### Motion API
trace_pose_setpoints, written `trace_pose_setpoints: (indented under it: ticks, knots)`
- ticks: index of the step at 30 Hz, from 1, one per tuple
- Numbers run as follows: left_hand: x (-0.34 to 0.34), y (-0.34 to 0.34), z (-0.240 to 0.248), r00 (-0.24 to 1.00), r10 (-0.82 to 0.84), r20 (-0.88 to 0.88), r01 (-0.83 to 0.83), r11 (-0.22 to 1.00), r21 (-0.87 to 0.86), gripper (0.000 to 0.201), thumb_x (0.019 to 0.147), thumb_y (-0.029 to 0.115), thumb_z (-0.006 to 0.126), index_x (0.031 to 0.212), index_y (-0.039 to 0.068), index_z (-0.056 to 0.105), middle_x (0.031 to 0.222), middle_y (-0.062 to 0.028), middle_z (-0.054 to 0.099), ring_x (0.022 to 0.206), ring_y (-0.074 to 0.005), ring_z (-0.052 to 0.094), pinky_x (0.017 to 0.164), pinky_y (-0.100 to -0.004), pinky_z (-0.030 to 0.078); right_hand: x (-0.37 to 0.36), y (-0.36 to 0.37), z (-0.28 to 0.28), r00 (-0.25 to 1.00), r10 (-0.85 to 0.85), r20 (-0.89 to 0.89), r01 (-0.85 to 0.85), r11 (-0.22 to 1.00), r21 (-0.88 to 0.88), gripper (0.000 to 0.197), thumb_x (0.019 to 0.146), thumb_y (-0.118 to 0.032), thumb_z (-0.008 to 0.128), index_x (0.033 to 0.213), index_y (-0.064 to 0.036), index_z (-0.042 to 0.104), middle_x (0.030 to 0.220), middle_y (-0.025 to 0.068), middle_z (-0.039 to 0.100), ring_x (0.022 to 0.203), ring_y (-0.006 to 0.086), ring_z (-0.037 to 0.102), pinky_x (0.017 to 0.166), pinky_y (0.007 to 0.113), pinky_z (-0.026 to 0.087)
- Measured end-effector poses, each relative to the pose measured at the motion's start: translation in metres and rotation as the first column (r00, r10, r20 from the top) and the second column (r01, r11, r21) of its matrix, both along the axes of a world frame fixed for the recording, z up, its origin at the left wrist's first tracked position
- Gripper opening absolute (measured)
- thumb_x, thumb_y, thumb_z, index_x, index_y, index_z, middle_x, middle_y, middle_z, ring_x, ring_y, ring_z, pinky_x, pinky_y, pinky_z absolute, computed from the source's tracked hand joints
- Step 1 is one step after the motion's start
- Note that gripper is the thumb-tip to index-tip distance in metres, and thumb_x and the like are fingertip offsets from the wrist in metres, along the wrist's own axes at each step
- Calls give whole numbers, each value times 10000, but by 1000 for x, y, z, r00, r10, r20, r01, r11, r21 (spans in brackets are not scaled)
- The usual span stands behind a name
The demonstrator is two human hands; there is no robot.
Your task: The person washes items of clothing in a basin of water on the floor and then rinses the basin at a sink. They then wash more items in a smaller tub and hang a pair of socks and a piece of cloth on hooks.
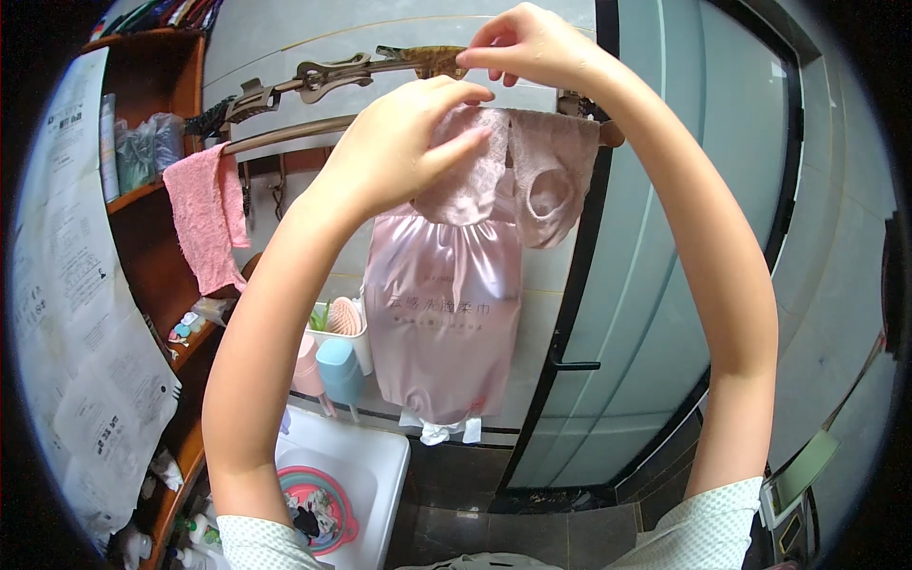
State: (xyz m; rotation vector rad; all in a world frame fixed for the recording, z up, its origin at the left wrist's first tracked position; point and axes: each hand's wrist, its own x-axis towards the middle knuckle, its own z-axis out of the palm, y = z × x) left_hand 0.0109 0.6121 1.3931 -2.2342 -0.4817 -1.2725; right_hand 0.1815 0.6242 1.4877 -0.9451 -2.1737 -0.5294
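Raised over a wall rail (294, 131), my left hand (408, 142) lies across a pale pink lacy cloth (470, 180) with its fingers and thumb apart. The cloth drapes from the rail; its right part (551, 195) forms a rounded, cup-like fold. Higher up, the curled fingers of my right hand (532, 52) meet the right end of a mottled brown hair clip (432, 61), which sits on an upper bar. Metal-coloured clips (332, 78) are fixed along that bar to the left. Below the cloth hangs a shiny pink drawstring bag (445, 318) with white tissue at its bottom.
A pink towel (204, 218) hangs at the rail's left end. Wooden shelves (157, 85) line the left side. Below are blue and pink cups (340, 369) and a white sink (385, 456) holding a pink basin (347, 527). A frosted glass door (684, 285) stands right.
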Motion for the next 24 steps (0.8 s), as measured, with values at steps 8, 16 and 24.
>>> trace_pose_setpoints:
  ticks: [8, 16, 24]
  knots:
    - [-27, 0, 4, 999, 30, 34, -21, 974, -223, 271, 786, 138, 547, 1039, 39, 541, 965, -98, 586, 895, -179, 565, 788, -294, 450, 9, -42, -30, 982, -25, 189, 37, 997, -63, 297, 705, -317, 652, 809, -39, 661, 722, 69, 625, 698, 144, 578, 681, 269, 462]
    - [-25, -2, 0, 993, 95, 69, -91, 994, -53, 326, 731, 103, 569, 1054, 64, 553, 1030, -95, 575, 974, -220, 532, 856, -311, 414, 15, -39, -46, 998, 19, 68, -32, 979, 203, 303, 695, -329, 649, 824, -54, 657, 761, 78, 637, 711, 165, 605, 667, 275, 472]
    - [-49, -39, -77, 897, -58, 437, 72, 997, -16, 230, 721, 76, 561, 949, 44, 567, 942, -97, 582, 897, -246, 542, 801, -320, 407, -14, -81, -133, 897, 417, -148, -346, 869, 353, 144, 715, -180, 630, 762, -44, 631, 725, 74, 619, 665, 197, 593, 618, 275, 462]
